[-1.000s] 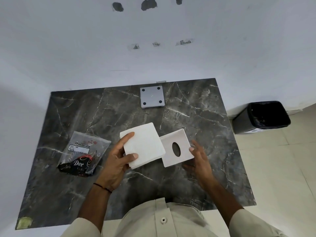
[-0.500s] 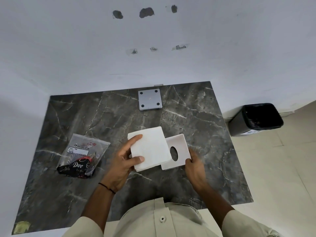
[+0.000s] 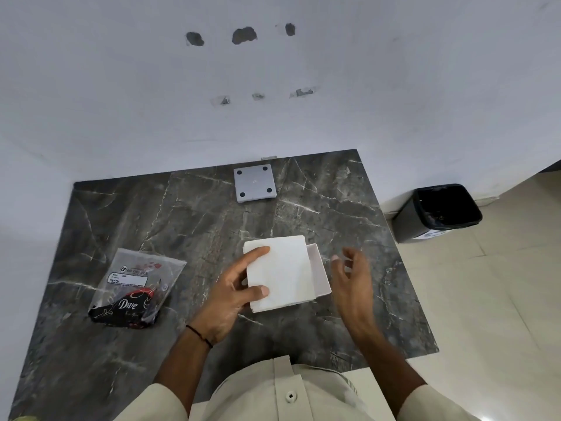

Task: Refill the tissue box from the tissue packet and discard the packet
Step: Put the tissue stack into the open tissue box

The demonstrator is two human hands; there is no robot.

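Observation:
A white stack of tissues (image 3: 283, 271) is gripped along its left edge by my left hand (image 3: 235, 291). The stack lies over the white tissue box (image 3: 320, 273), which rests on the dark marble table (image 3: 182, 214); only the box's right rim shows. To the right of the box hovers my right hand (image 3: 353, 275), fingers apart and empty, not touching the box. The crumpled clear and black tissue packet (image 3: 135, 288) lies on the table to the left. The grey square base of the box (image 3: 255, 183), with four dark feet, sits near the back edge.
A black bin (image 3: 437, 211) with a dark liner stands on the tiled floor to the right of the table, against the white wall. The table's right and front edges are close to my hands.
The tissue stack has moved right and now covers the box and its oval slot. My right hand has let go of the box and lifted away to the right.

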